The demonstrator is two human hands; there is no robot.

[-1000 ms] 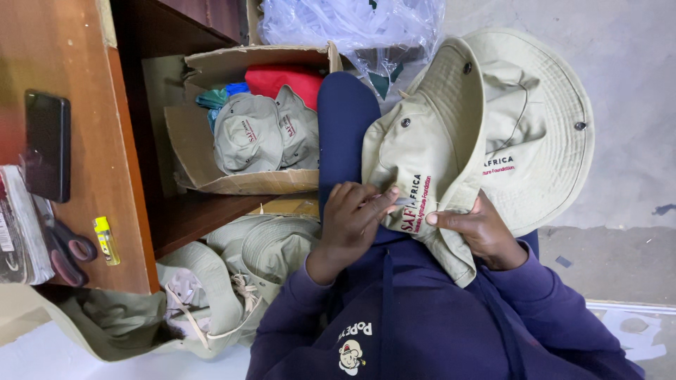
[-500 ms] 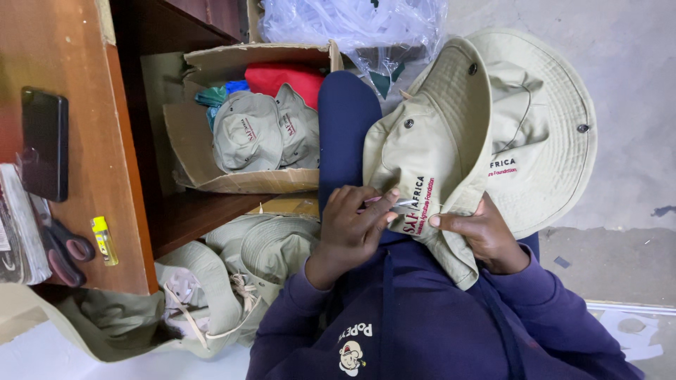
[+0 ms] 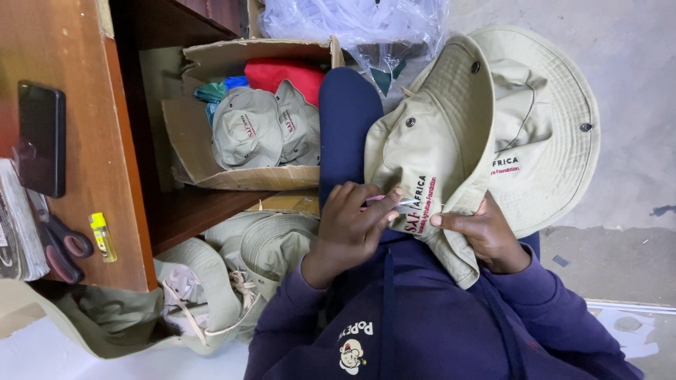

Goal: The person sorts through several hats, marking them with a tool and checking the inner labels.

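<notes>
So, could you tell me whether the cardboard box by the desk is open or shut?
Open. The cardboard box has its flaps spread, showing khaki caps and a red cloth inside.

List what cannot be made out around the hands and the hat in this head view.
- Small tool in the left hand: mostly hidden by the fingers.
- Right hand: fingers tucked under the beige hat.
- Cardboard box contents: lower caps covered by upper ones.
- Scissors: blades hidden beneath papers.
</notes>
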